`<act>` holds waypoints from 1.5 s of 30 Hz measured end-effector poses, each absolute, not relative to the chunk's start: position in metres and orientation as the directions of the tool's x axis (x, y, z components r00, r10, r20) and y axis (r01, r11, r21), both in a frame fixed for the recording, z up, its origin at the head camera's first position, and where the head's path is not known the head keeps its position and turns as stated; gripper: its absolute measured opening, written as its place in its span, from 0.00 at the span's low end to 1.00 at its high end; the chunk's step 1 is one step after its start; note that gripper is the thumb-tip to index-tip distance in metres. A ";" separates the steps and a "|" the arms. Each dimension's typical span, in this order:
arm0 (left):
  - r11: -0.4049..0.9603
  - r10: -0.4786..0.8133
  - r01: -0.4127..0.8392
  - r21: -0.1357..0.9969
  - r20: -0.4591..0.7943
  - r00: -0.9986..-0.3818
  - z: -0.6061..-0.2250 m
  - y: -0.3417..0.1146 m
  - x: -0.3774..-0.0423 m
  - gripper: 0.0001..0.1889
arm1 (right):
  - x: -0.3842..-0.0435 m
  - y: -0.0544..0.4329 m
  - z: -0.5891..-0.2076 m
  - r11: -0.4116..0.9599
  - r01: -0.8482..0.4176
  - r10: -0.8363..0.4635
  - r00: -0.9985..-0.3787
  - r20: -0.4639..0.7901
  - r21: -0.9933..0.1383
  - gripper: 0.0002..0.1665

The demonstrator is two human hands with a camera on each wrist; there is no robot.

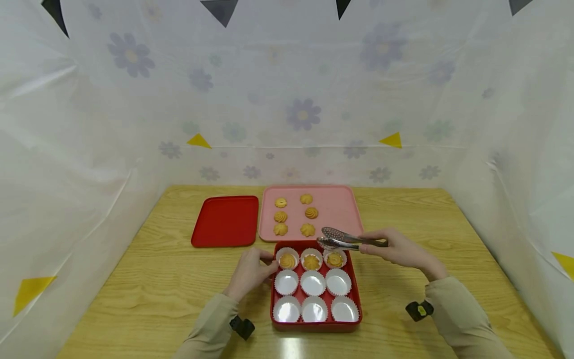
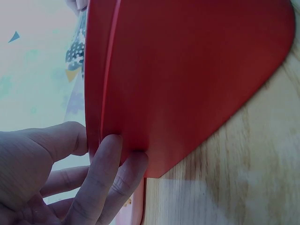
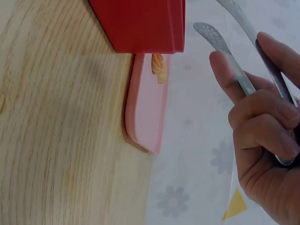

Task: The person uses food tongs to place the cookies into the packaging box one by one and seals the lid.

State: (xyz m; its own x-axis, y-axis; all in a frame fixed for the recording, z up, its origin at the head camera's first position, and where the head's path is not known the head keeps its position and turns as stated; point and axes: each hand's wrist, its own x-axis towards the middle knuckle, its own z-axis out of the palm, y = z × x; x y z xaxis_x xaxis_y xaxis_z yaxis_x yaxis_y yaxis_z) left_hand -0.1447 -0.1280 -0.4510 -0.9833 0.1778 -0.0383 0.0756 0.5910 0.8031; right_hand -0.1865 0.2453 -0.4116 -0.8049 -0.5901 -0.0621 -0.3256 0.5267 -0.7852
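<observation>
A red box (image 1: 316,326) holds white paper cups in rows; each cup of the back row has a cookie (image 1: 335,259) in it. At the box's back left corner, my left hand (image 1: 253,271) grips the wall, thumb at the rim and fingers (image 2: 101,173) against the outer side. My right hand (image 1: 399,249) holds metal serving tongs (image 1: 343,239) with perforated ends. Their two arms stand apart over the back right part of the box, with nothing between them. In the right wrist view, the tongs (image 3: 234,65) lie between my thumb and fingers.
Behind the box, a pink tray (image 1: 338,209) bears several piped cookies (image 1: 311,213), mostly on its left half. A flat red tray (image 1: 225,222) lies on the wooden table (image 1: 157,279), left of the pink one. White flowered sheeting (image 1: 305,159) encloses the table at the back and sides.
</observation>
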 end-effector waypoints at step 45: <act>0.626 0.186 0.123 0.770 0.005 -0.983 -0.452 -0.129 -0.146 0.06 | -0.230 0.151 -0.404 0.781 -0.287 -0.443 -0.881 -0.168 -0.555 0.17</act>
